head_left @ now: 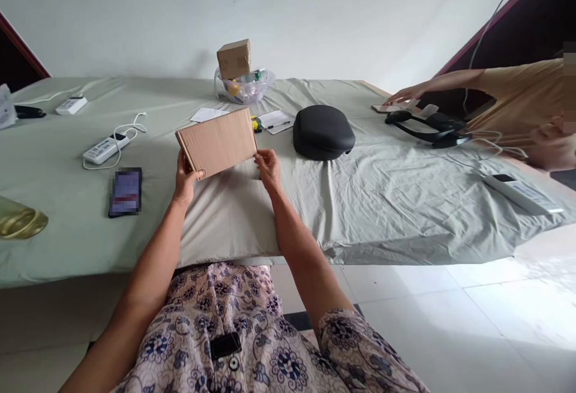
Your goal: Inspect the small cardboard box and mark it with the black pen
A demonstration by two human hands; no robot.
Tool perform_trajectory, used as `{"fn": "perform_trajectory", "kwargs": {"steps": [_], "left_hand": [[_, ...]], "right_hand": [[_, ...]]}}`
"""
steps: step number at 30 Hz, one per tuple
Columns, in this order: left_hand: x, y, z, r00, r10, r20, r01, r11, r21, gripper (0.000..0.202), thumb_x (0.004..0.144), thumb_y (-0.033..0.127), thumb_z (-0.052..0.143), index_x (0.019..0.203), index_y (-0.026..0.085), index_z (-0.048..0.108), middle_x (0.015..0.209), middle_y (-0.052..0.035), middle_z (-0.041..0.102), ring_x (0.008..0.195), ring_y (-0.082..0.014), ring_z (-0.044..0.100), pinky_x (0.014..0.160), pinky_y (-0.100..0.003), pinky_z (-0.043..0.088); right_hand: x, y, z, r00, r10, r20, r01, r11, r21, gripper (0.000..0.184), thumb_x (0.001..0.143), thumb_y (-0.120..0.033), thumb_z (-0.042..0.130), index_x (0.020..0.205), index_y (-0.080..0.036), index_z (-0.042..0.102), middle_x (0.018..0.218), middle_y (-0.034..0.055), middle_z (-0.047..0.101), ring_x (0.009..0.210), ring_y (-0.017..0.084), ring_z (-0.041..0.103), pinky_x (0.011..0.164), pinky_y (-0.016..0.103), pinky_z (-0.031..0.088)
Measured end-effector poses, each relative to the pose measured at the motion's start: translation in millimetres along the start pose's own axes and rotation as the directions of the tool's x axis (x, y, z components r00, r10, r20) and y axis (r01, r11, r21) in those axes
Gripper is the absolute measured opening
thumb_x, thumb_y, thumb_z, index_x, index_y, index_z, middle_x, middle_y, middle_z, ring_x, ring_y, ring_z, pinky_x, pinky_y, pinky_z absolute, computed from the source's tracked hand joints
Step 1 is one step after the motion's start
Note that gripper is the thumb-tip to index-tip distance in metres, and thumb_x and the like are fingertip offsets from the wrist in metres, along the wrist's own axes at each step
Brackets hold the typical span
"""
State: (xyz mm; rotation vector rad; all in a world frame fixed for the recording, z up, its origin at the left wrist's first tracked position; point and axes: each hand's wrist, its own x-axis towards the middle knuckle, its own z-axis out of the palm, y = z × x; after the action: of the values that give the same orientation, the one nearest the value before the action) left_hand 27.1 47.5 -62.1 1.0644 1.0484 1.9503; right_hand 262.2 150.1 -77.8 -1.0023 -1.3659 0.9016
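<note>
Cardboard box (217, 143), flat and closed, is gripped at both ends by left hand (186, 178) and right hand (269, 168) above the cloth-covered table (382, 201); opening it appears to call for a firmer hold.

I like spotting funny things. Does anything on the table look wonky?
Yes: a small brown cardboard box sits tilted on top of the clear plastic bowl of bits at the far edge. The grey-green tablecloth is wrinkled.
</note>
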Motion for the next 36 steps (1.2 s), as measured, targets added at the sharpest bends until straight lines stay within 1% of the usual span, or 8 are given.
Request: {"fn": "perform_trajectory", "kwargs": {"steps": [4,8,13,16,20,26,30,36], "left_hand": [[3,2,-3.8,0.997,0.018,-0.073,-0.016,1.0,0.027,0.071,0.047,0.015,0.065,0.117,0.03,0.065,0.1,0.0,0.065,0.085,-0.0162,0.057,0.062,-0.022,0.046],[7,-5,-9.8,0.986,0.014,-0.167,0.004,0.995,0.104,0.075,0.045,0.014,0.059,0.119,0.028,0.061,0.105,-0.0016,0.066,0.083,-0.0159,0.055,0.057,-0.02,0.042],[11,-16,-20.2,0.973,0.041,-0.228,-0.001,0.985,0.172,0.08,0.046,0.013,0.057,0.125,0.025,0.059,0.118,-0.0052,0.067,0.097,-0.0189,0.061,0.069,-0.023,0.051],[13,-20,-24.6,0.968,0.038,-0.248,0.023,0.971,0.238,0.079,0.048,0.013,0.056,0.126,0.022,0.059,0.119,-0.007,0.068,0.107,-0.0219,0.065,0.085,-0.029,0.056],[13,-20,-25.1,0.975,0.052,-0.217,0.012,0.958,0.286,0.067,0.053,0.018,0.059,0.119,0.02,0.059,0.117,-0.0084,0.069,0.112,-0.0261,0.066,0.097,-0.037,0.056],[4,-8,-14.2,0.975,0.214,-0.066,-0.177,0.916,0.361,0.086,0.073,0.046,0.071,0.148,0.024,0.032,0.15,-0.0172,0.049,0.14,-0.0308,0.052,0.118,-0.045,0.042],[-4,-1,-7.7,0.95,0.311,0.021,-0.281,0.825,0.491,0.08,0.08,0.061,0.068,0.144,0.024,0.036,0.152,-0.0173,0.046,0.145,-0.0307,0.046,0.124,-0.046,0.034],[-11,-1,0.0,0.892,0.439,-0.109,-0.295,0.747,0.596,0.079,0.074,0.071,0.074,0.125,0.023,0.038,0.12,-0.0105,0.058,0.112,-0.026,0.063,0.103,-0.043,0.05]], "right_hand": [[-1,-3,2,0.998,0.014,0.06,-0.009,0.997,-0.073,0.023,0.084,-0.045,0.066,0.082,-0.022,0.062,0.077,0.0,0.067,0.075,0.016,0.061,0.07,0.028,0.047],[-3,-6,3,0.985,0.029,0.171,0.013,0.97,-0.242,0.015,0.085,-0.037,0.064,0.082,-0.023,0.063,0.078,0.0001,0.069,0.077,0.018,0.064,0.074,0.031,0.049],[-11,-11,4,0.944,-0.025,0.329,0.163,0.903,-0.398,0.014,0.085,-0.034,0.063,0.093,-0.023,0.063,0.09,0.0025,0.075,0.083,0.019,0.069,0.082,0.034,0.051],[-13,-12,2,0.931,-0.036,0.363,0.203,0.877,-0.435,0.028,0.088,-0.05,0.065,0.097,-0.023,0.064,0.088,0.0025,0.075,0.08,0.019,0.068,0.08,0.034,0.051],[-10,-7,1,0.95,-0.131,0.284,0.233,0.902,-0.364,0.055,0.09,-0.075,0.053,0.098,-0.022,0.067,0.093,0.0061,0.074,0.08,0.019,0.067,0.078,0.034,0.053],[-12,-3,12,0.948,-0.288,0.134,0.313,0.921,-0.232,0.083,0.091,-0.079,0.046,0.157,-0.029,0.036,0.141,0.0131,0.06,0.107,0.022,0.066,0.084,0.036,0.059],[-23,-11,20,0.915,-0.373,0.153,0.401,0.884,-0.24,0.079,0.092,-0.073,0.051,0.156,-0.028,0.038,0.152,0.0161,0.051,0.131,0.029,0.056,0.098,0.046,0.057],[-37,-20,29,0.911,-0.411,-0.027,0.381,0.866,-0.323,0.071,0.083,-0.074,0.065,0.131,-0.024,0.051,0.121,0.0138,0.06,0.112,0.029,0.061,0.094,0.048,0.056]]}}
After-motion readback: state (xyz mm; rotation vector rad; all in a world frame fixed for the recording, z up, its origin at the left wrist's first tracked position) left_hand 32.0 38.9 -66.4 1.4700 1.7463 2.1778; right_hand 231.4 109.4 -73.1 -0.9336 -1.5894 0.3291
